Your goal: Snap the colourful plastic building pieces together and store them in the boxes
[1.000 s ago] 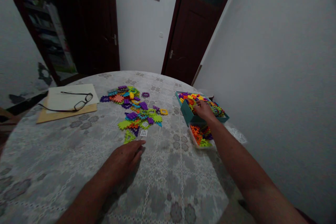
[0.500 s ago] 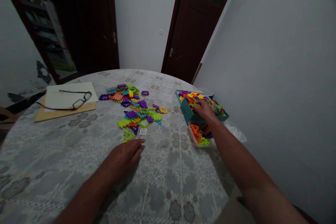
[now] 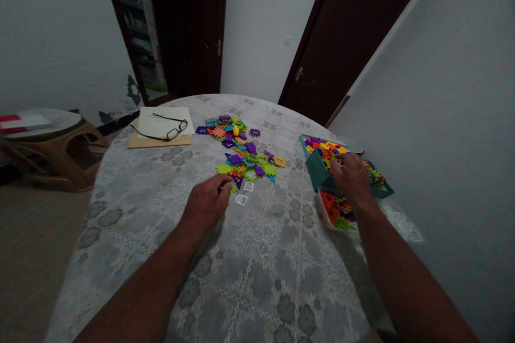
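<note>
My left hand (image 3: 207, 201) is at the near edge of a loose pile of colourful plastic building pieces (image 3: 250, 159). Its thumb and curled index finger close on a green triangular piece (image 3: 234, 188), which the hand mostly covers. White window-shaped pieces (image 3: 242, 200) lie just right of it. My right hand (image 3: 351, 172) is over a teal box (image 3: 317, 170) full of small coloured pieces (image 3: 326, 147). Its fingers are bent together among them, and what they hold is hidden. Below that hand, a clear plastic tub (image 3: 326, 214) contains orange, green and purple pieces.
Black-framed glasses (image 3: 173, 133) rest on white paper (image 3: 155, 120) over a tan board (image 3: 161, 142) at the far left. A patterned cloth covers the round table (image 3: 257, 262). A clear sheet (image 3: 404, 223) lies right of the tub. A stool (image 3: 64, 155) stands to the left.
The view has turned left. My left hand has shifted from beside the white pieces onto the green triangular piece, and its fingers have curled. My right hand stays over the teal box.
</note>
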The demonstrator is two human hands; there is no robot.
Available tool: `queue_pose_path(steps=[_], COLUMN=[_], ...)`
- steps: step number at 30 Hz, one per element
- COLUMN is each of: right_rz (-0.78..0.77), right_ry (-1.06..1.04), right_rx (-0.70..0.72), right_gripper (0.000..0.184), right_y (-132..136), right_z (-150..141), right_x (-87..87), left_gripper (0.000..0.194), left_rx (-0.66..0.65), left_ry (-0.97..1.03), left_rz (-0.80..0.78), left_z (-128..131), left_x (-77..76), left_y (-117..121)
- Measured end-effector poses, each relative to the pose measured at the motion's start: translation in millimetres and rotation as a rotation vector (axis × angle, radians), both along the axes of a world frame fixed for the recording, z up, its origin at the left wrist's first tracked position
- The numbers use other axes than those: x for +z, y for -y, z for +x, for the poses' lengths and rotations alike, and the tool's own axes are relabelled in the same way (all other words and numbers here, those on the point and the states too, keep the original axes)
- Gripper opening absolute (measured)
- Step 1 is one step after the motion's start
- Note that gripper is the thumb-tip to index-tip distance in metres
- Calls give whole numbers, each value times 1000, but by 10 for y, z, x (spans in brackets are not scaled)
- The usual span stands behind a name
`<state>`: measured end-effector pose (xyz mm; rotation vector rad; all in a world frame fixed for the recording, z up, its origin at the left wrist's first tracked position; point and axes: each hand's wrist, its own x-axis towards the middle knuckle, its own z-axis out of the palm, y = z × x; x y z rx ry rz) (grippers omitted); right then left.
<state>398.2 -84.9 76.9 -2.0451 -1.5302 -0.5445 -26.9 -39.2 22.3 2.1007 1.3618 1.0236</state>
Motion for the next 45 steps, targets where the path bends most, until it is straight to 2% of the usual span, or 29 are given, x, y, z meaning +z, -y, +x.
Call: queue_pose_path(steps=[4,8,12,16,21,25,30,35,40,45], right_rz=[-120,-311,-436,-509,-522,-495,-489,-483,-540,-559], right_ry=[-138,-285,-293,-227,-186,-207,-270,-319,-302,-324], right_rx=[308,668,786,759,573,551,593,581,557,569], right_gripper=[25,20,22,27,22,18,10,29,25,26], right_y=[208,255,155,56,26,40,26,7,-48,-91], right_z=[-756,-1426,-1775,-1986,-2193,-2219,-2149,-2162,-2216,-2185], right_x=[-87,-396,-639,-677,-752,-836,-852,-841,-801,-756], left_gripper=[32,32,34,32,25,27,26,24,23,31], left_rx=[120,180,227,216,51,-55,-61,-49,-73,-28], left_ry=[94,134,90,7,-151,-317,-405,-444,-454,-401], left_rz=[-47,-61,-13,56,138,158,180,229,245,307], left_z=[-43,-89,-163,-205,-144,-94,-83,-54,-19,12], left_x=[70,20,-84,-180,-330,-412,-423,-404,-385,-363], left_y=[-12,-84,-200,-274,-251,-205,-216,-208,-156,-96])
